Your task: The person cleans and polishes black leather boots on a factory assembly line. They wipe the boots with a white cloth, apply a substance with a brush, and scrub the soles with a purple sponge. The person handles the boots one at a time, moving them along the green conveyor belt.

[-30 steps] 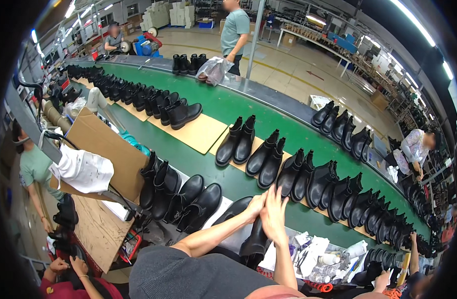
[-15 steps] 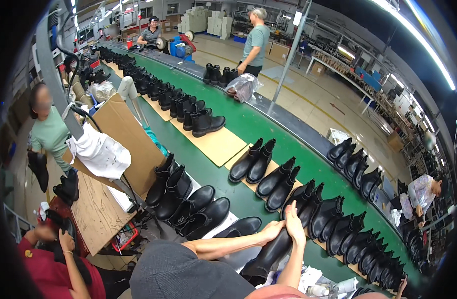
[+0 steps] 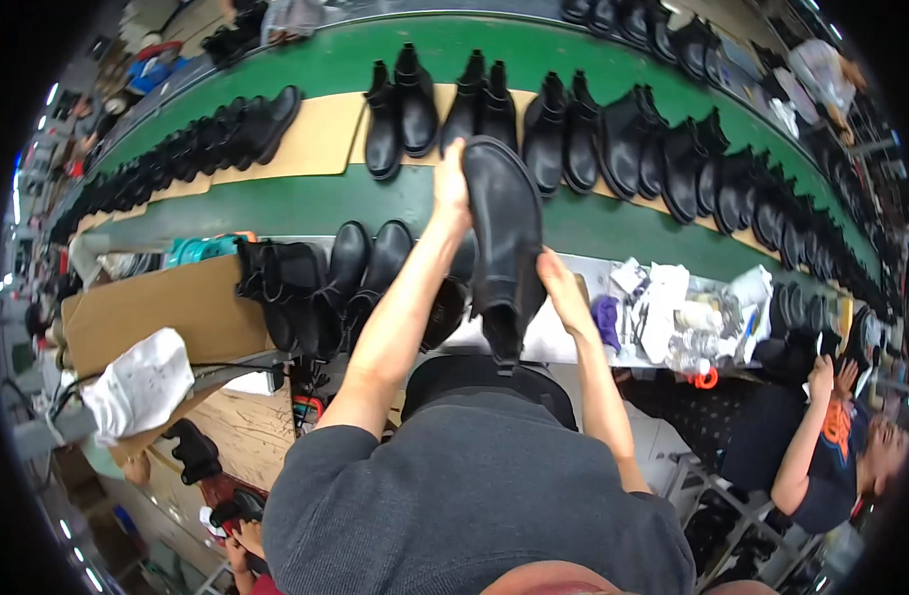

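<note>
In front of me, toe pointing away and opening toward my body, hangs a black leather ankle boot [image 3: 504,213]. My left hand [image 3: 453,188] grips it at the toe end, with part of the fingers hidden behind it. Against the boot's right side, near the ankle, is my right hand [image 3: 561,285], also closed on it. Beyond the held boot, pairs of similar black boots [image 3: 416,104] stand on tan boards over a green work surface [image 3: 320,203]. More black boots [image 3: 350,258] lie to the left of my left forearm.
White cloths [image 3: 663,309], a purple cloth [image 3: 605,319] and clear bottles [image 3: 694,347] crowd the bench to my right. At the left stand a cardboard sheet [image 3: 167,312] and a white rag [image 3: 142,382] on a grey post. A co-worker [image 3: 821,446] sits at the right, hands near boots.
The view has turned and now faces the green surface squarely. My hands, earlier close together at the boot's end, are now apart along its sides, with the boot raised in front of me.
</note>
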Motion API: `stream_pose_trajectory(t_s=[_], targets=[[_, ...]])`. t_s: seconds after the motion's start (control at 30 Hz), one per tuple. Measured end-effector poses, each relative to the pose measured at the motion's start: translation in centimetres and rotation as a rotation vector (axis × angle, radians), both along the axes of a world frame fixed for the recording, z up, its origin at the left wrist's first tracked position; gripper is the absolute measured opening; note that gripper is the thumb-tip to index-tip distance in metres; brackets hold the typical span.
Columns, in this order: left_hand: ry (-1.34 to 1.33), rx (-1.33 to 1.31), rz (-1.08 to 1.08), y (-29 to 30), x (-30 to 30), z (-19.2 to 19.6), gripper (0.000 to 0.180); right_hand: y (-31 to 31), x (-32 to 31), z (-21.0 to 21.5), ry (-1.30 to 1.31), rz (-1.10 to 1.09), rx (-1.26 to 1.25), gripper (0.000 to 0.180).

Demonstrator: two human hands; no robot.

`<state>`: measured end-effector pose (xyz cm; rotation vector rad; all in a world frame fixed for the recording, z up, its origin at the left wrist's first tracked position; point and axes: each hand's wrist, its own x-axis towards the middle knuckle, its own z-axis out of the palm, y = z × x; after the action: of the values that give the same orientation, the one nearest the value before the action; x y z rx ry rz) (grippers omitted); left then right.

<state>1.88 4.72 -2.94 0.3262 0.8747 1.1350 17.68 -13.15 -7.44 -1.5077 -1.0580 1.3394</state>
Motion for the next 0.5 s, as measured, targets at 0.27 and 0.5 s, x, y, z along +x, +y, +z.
stream_pose_trajectory(t_s=[0.27, 0.5], targets=[[-0.043, 0.073, -0.106, -0.6, 2.2, 0.6, 0.043, -0.8, -0.5, 0.3, -0.036, -0.135, 0.099, 0.063], [0.436, 0.19, -0.039, -2.9, 5.6, 0.6, 0.038, -4.5, -1.1, -0.1, 0.034, -0.375, 0.128, 0.056]])
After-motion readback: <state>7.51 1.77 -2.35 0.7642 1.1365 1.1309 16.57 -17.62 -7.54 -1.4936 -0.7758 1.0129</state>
